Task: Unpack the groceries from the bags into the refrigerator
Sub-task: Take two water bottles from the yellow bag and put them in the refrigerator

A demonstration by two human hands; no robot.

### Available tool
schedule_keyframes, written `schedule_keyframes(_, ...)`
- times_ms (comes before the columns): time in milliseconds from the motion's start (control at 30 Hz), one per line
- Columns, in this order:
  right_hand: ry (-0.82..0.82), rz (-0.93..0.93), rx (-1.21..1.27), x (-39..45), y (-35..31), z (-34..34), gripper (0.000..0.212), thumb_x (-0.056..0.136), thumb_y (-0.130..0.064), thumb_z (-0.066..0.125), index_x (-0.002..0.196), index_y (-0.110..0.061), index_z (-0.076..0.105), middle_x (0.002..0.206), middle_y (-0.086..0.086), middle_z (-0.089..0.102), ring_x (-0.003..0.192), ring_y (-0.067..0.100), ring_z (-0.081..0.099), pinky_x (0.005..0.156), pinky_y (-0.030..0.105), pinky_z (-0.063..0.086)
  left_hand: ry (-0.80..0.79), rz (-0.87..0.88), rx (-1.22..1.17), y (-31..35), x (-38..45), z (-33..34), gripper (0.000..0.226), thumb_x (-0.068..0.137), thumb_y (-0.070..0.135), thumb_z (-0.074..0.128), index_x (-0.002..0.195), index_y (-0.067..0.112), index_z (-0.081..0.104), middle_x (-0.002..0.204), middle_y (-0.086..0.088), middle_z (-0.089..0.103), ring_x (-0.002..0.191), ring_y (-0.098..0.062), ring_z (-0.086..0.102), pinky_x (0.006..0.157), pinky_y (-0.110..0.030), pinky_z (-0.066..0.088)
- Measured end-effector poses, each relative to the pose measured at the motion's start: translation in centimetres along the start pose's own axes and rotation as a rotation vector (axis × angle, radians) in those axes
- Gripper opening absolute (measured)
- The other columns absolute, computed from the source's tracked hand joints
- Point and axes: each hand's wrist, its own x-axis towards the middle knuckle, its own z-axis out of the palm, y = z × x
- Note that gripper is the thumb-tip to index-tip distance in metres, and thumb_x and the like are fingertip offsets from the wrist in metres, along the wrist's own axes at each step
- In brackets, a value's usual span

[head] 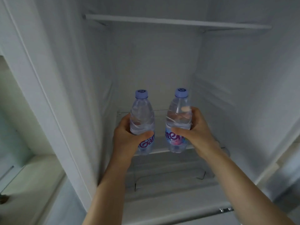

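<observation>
Labels (146,143) perhaps half-covered by thumbs (146,133)

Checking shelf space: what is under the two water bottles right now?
A glass shelf lies under the left bottle and right bottle; whether their bases touch it is unclear. Hands cover the labels' outer sides.

Two bottles inside the refrigerator (227,78)

I see one bottle (142,117) in my left hand (128,137), the other bottle (178,120) in my right hand (196,130), side by side above the shelf (162,150).
</observation>
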Motion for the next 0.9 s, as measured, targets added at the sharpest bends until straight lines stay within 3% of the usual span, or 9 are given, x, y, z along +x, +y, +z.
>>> schedule_keyframes(100, -0.012, 0.016, 0.02, 1.6, 0.8, -0.1, 0.073, 0.053, -0.018, 0.088, 0.116, -0.017, 0.051, 0.104, 0.002, 0.07, 0.095, 0.019, 0.07, 0.077, 0.036, 0.057, 0.032, 0.005, -0.029, -0.7, 0.8, 0.5, 0.061, 0.061, -0.003, 0.086, 0.108, 0.03, 0.064, 0.102, 0.01, 0.072, 0.092, -0.008, 0.07, 0.081, -0.027, 0.056)
schedule_keyframes(200, -0.045, 0.032, 0.024, 3.0, 1.5, 0.0, 0.077, 0.051, -0.024, 0.088, 0.118, -0.016, 0.051, 0.106, 0.002, 0.07, 0.098, 0.021, 0.069, 0.078, 0.037, 0.057, 0.024, 0.016, -0.055, -1.3, 1.5, 0.8, 0.064, 0.061, -0.005, 0.085, 0.114, 0.023, 0.062, 0.107, 0.005, 0.071, 0.094, -0.007, 0.069, 0.084, -0.028, 0.057)
schedule_keyframes(333, -0.116, 0.045, 0.035, 4.3, 2.5, -0.2, 0.068, 0.053, -0.021, 0.088, 0.112, -0.019, 0.054, 0.105, 0.003, 0.071, 0.098, 0.022, 0.069, 0.077, 0.035, 0.055, -0.002, 0.04, -0.08, -2.3, 2.0, 0.8, 0.078, 0.056, -0.018, 0.081, 0.112, 0.028, 0.054, 0.11, 0.005, 0.067, 0.092, 0.001, 0.067, 0.078, -0.018, 0.054)
schedule_keyframes(433, -0.164, 0.073, 0.06, 4.9, 3.3, -0.3, 0.069, 0.05, -0.022, 0.087, 0.11, -0.021, 0.054, 0.105, 0.003, 0.071, 0.099, 0.024, 0.069, 0.077, 0.035, 0.055, -0.03, 0.032, -0.083, -3.0, 2.4, 0.9, 0.081, 0.055, -0.022, 0.08, 0.111, 0.028, 0.052, 0.109, 0.004, 0.067, 0.092, -0.001, 0.068, 0.075, -0.018, 0.054)
schedule_keyframes(667, -0.219, 0.087, 0.074, 5.2, 5.0, -0.3, 0.073, 0.054, -0.018, 0.086, 0.12, -0.016, 0.054, 0.112, 0.006, 0.07, 0.105, 0.027, 0.067, 0.08, 0.035, 0.054, -0.082, 0.03, -0.098, -4.2, 3.4, 1.3, 0.078, 0.054, -0.001, 0.084, 0.119, 0.025, 0.05, 0.12, -0.003, 0.065, 0.107, -0.014, 0.066, 0.086, -0.029, 0.056)
schedule_keyframes(800, -0.261, 0.098, 0.067, 5.0, 5.3, -0.9, 0.067, 0.063, -0.006, 0.08, 0.124, -0.017, 0.054, 0.116, 0.006, 0.069, 0.107, 0.024, 0.066, 0.08, 0.03, 0.055, -0.128, 0.002, -0.11, -4.2, 3.5, 1.1, 0.083, 0.056, -0.011, 0.084, 0.124, 0.022, 0.049, 0.12, 0.001, 0.066, 0.109, -0.016, 0.065, 0.087, -0.03, 0.056)
schedule_keyframes(900, -0.268, 0.108, 0.033, 4.3, 5.3, -1.2, 0.07, 0.063, -0.018, 0.083, 0.127, -0.02, 0.053, 0.119, 0.002, 0.068, 0.11, 0.019, 0.065, 0.082, 0.028, 0.055, -0.13, 0.019, -0.08, -3.9, 3.1, 1.1, 0.08, 0.062, -0.012, 0.082, 0.124, 0.025, 0.049, 0.121, 0.005, 0.065, 0.11, -0.01, 0.064, 0.088, -0.026, 0.054)
